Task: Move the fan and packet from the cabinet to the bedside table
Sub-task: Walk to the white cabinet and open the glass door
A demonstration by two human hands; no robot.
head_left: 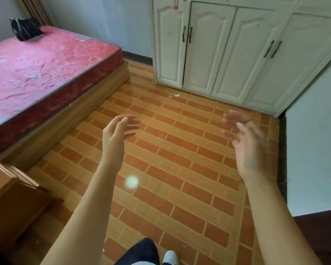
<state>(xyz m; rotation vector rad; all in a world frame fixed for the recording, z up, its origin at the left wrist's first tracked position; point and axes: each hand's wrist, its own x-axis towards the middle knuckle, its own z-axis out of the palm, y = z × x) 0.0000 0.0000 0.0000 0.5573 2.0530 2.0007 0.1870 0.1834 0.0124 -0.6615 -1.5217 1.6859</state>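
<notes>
The cream cabinet (227,54) stands against the far wall with all its doors closed, so the fan and the packet are not visible. My left hand (118,131) and my right hand (245,142) reach forward over the tiled floor, both with straight, spread fingers and nothing in them. Both hands are well short of the cabinet. A corner of the brown wooden bedside table (10,197) shows at the lower left.
A bed with a bare red mattress (40,69) fills the left side, with a black bag (26,28) at its far end. A grey wall (313,150) juts out on the right. A scrap of litter (177,95) lies before the cabinet.
</notes>
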